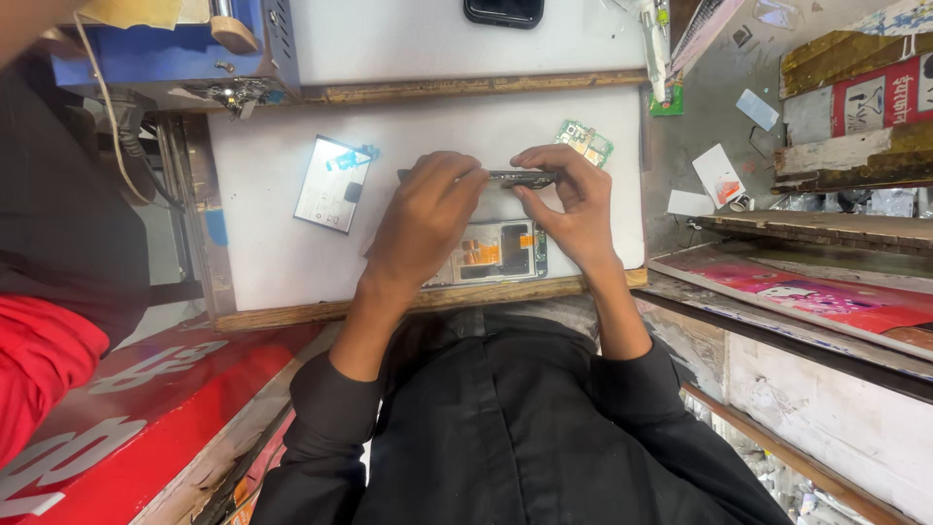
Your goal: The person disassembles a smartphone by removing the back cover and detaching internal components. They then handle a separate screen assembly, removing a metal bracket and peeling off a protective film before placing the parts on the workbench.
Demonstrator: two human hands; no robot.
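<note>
Both hands hold a thin dark phone frame [520, 178] edge-on above the white counter [272, 243]: the left hand [428, 219] is clenched around its left end, the right hand [575, 204] pinches its right end between thumb and fingertips. The part looks light and stiff but thin enough to bend or crack if twisted, so a grip along the long edges, as here, seems the safest hold; its faces are likely smooth and slippery. Directly beneath the hands lies an opened phone body with orange flex cables and a dark cell [496, 253], near the counter's wooden front edge. To the left rests a shiny rectangular silver back panel [332, 183], and a small green circuit board [585, 142] sits just beyond the right hand. A person's red sleeve [39, 360] shows at the far left.
</note>
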